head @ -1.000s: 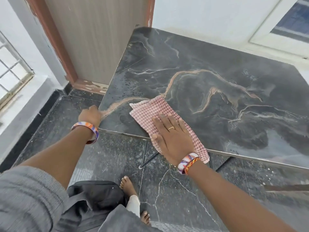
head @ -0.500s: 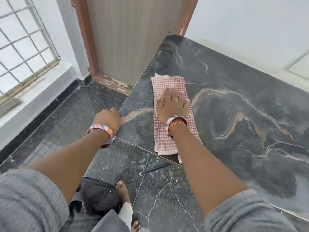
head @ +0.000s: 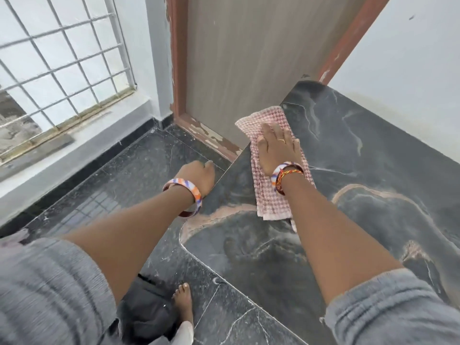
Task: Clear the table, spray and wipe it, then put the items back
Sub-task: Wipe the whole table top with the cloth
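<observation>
Pink-checked cloth point(head: 271, 168) is being pressed flat on the dark marble table point(head: 361, 220) by the right hand point(head: 277, 150), fingers point(head: 268, 129) straight and slightly spread. Compared with half a second ago, cloth and hand are being carried further toward the table's far corner, in the upper middle of the frame. The table's left edge is being gripped by the left hand point(head: 199, 176), fingers curled.
</observation>
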Tool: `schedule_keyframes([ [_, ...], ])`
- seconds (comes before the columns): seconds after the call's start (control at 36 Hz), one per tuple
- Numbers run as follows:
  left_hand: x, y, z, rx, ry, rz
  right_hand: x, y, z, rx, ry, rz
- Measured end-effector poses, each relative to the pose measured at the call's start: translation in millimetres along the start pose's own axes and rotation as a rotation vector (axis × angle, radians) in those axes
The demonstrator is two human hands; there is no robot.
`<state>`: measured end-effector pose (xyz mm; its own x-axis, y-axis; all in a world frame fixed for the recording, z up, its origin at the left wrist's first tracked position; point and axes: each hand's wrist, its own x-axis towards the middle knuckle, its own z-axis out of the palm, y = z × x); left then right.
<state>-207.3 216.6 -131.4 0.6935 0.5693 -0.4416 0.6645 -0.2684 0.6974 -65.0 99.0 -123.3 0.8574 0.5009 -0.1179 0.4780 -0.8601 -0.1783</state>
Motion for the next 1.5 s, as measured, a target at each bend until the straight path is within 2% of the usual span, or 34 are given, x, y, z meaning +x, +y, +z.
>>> schedule_keyframes([
  [0.08, 16.3, -2.5, 3.1, 0.004, -0.031, -0.044, 29.9, 4.4, -6.0, -0.024, -0.002, 0.088],
  [0.14, 23.8, -0.9, 3.8, 0.0, -0.065, -0.074, 37.9, 1.4, -5.0, -0.07, -0.012, 0.049],
  [0.19, 27.9, 10.0, 4.5, -0.011, -0.107, -0.081, 34.1, -3.1, 0.4, -0.111, -0.021, -0.106],
  [0.28, 33.6, 35.7, 11.2, -0.079, -0.121, -0.074, 19.1, -10.4, 8.2, -0.135, -0.01, -0.44],
  [0.42, 38.2, 50.2, 24.5, 0.009, -0.16, -0.048, 42.7, 0.2, -4.0, -0.069, -0.003, -0.604],
  [0.5, 37.4, 51.4, 23.5, 0.013, -0.157, -0.063, 81.3, 14.4, -18.8, -0.103, 0.02, -0.536],
  [0.56, 39.6, 54.6, 24.3, -0.035, -0.148, -0.085, 108.3, 26.1, -26.6, -0.124, 0.05, -0.417],
  [0.67, 44.1, 53.3, 27.5, -0.03, -0.163, -0.076, 148.5, 34.2, -34.9, -0.21, 0.005, -0.165],
  [0.78, 49.0, 50.4, 25.8, -0.033, -0.14, -0.083, 154.8, 24.7, -25.9, -0.232, 0.012, -0.164],
  [0.97, 43.8, 54.4, 23.7, -0.116, -0.124, -0.075, 99.7, -1.4, -10.3, -0.197, 0.081, -0.381],
  [1.06, 47.4, 41.5, 18.4, -0.179, -0.191, -0.165, 68.5, -17.5, 0.8, -0.159, 0.072, -0.414],
  [1.22, 43.9, -4.4, -15.7, -0.234, -0.166, -0.254, -2.8, -51.4, 12.2, -0.119, 0.025, -0.472],
  [1.39, 12.2, -38.4, -31.8, -0.256, -0.122, -0.223, -90.0, -83.0, 24.0, -0.031, -0.027, -0.54],
  [1.5, -5.8, -56.4, -28.9, -0.283, -0.083, -0.143, -143.1, -93.6, 36.1, 0.026, -0.062, -0.507],
])
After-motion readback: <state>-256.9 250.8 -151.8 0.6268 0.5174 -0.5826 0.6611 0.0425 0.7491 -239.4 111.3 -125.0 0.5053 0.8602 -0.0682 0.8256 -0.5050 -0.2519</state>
